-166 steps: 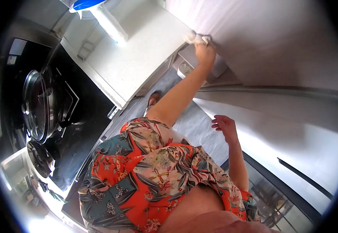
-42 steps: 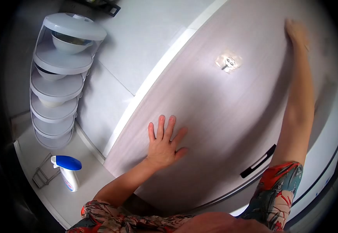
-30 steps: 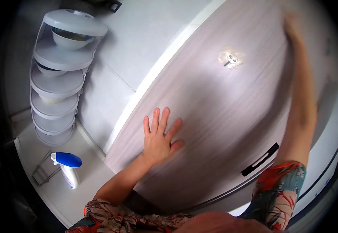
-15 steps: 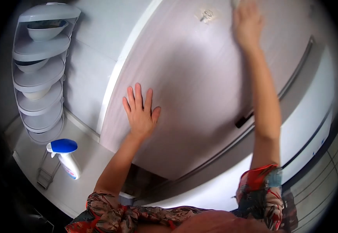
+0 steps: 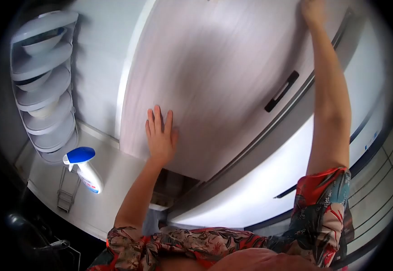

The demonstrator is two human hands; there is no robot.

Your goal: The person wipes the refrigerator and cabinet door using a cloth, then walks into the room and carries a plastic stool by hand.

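Note:
My left hand (image 5: 161, 141) rests flat on the lower left of a pale wood-grain cabinet door (image 5: 214, 86), fingers stretched out and holding nothing. My right hand (image 5: 314, 14) is against the upper right part of the same door, at the top edge of the view. Its fingers look curled in and are partly cut off; what they hold, if anything, is hidden. A dark bar handle (image 5: 282, 91) sits near the door's right edge, below my right hand.
A white spray bottle with a blue head (image 5: 86, 168) stands on the light counter (image 5: 111, 180) at left, beside a wire rack (image 5: 65, 194). Behind it rises a tiered shelf (image 5: 43, 101) with bowls. Under the door's lower edge is a dark opening (image 5: 175, 184).
My right hand has moved to the right along the door. The view has shifted, bringing the whole handle into sight; my left hand stays flat on the door.

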